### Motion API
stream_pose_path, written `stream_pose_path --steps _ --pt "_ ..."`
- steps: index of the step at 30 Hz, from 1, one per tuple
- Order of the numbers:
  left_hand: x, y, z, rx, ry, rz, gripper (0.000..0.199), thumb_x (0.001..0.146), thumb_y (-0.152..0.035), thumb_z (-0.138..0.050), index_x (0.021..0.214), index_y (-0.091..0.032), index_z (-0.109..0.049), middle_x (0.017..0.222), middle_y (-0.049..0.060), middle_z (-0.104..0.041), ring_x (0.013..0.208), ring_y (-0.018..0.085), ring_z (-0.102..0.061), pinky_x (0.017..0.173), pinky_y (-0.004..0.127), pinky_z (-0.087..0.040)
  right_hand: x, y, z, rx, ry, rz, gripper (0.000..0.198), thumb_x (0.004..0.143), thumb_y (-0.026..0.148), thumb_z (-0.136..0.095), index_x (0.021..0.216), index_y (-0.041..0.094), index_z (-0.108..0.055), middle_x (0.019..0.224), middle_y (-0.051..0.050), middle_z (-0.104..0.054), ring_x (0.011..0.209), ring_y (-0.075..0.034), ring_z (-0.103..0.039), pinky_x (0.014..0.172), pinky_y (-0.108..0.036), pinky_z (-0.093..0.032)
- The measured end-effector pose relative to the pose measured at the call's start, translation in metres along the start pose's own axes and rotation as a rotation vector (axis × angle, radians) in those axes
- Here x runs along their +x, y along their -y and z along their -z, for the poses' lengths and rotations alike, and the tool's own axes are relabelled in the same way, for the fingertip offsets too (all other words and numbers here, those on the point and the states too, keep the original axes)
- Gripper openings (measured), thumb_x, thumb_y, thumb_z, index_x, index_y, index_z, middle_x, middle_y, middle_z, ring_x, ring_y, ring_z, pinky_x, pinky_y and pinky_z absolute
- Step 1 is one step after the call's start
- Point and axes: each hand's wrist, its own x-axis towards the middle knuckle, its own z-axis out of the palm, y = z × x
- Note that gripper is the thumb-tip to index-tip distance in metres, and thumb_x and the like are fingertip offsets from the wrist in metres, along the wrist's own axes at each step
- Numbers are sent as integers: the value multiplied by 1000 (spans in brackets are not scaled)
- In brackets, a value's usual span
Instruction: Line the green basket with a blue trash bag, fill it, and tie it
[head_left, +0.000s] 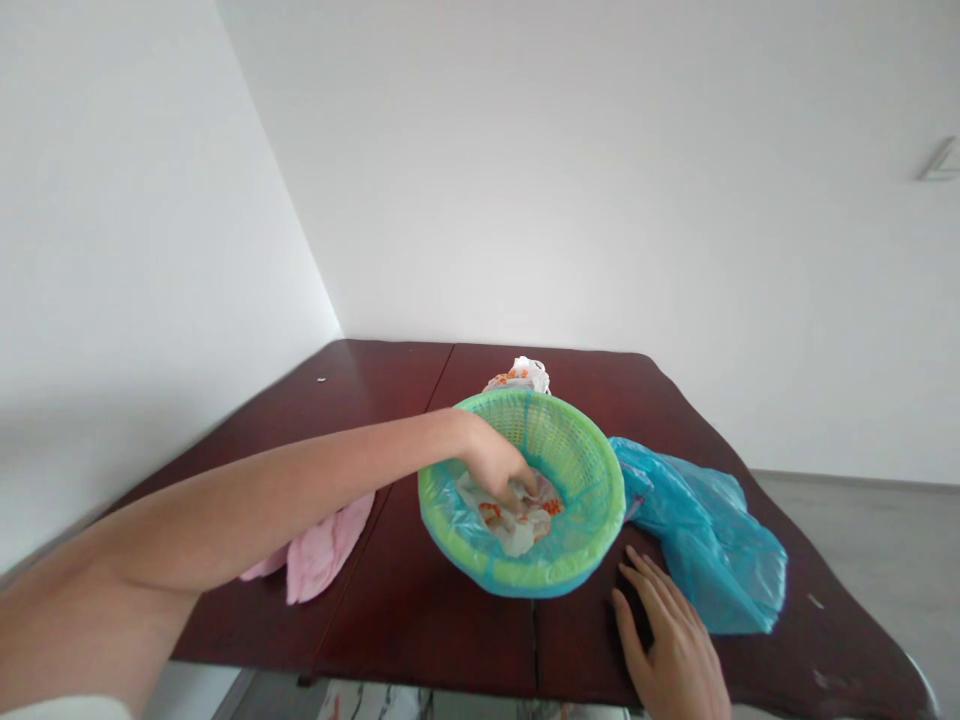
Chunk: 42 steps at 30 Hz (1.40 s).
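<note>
My left hand [499, 462] reaches down into a green plastic mesh basket [616, 492] lined with a thin blue bag. Its fingers are curled on a crumpled white plastic bag [517, 540] with orange print, lying at the bottom of the basket. The fingertips are partly hidden in its folds. On the table to the right of the basket, my right hand [671, 640] lies palm down with fingers stretched out, holding nothing. Just beyond it spreads a loose blue plastic bag [712, 540], whose left end touches or nearly touches the basket's side.
Behind the basket, another white bag with orange print [521, 374] sits on the dark red wooden table [405, 620]. A pink cloth [328, 555] lies on the left, partly under my forearm in view. White walls [480, 180] rise at the back and left.
</note>
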Motion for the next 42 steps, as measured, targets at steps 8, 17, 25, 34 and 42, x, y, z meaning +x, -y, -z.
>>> stream_pose_path --steps 8,17,25,34,42 --pt "-160 9 -3 -100 -952 -334 23 120 -24 -59 101 -27 -73 86 3 -76 74 21 -73 69 35 -61 10 16 21 215 -59 18 33 120 30 -69 152 25 -74 154 -17 -82 137 -40 -84 109 -66 -75" --pt "-199 17 -150 207 -1204 -30 41 106 -16 -89 143 -29 -75 135 11 -78 117 27 -82 96 43 -74 71 100 47 233 -473 204 62 99 9 -92 151 36 -75 131 -10 -78 111 -31 -82 85 -50 -77" --pt "-161 -1 -162 28 -1361 -110 21 111 -23 -88 129 -30 -82 119 7 -78 109 25 -78 99 41 -68 101 113 47 194 -404 351 43 98 -2 -83 127 29 -81 114 -6 -74 98 -25 -74 84 -44 -64" --pt "-162 11 -173 163 -1203 -225 24 110 -8 -80 125 -27 -83 126 8 -84 121 27 -76 114 45 -59 115 122 82 231 -145 360 27 109 1 -65 119 26 -70 106 -1 -83 98 -23 -76 97 -44 -47" --pt "-143 -40 -171 114 -1329 -181 32 104 -39 -100 131 -34 -82 101 0 -79 93 21 -76 95 42 -59 153 122 115 483 164 367 14 114 16 -74 114 29 -78 103 0 -84 94 -23 -75 91 -41 -49"
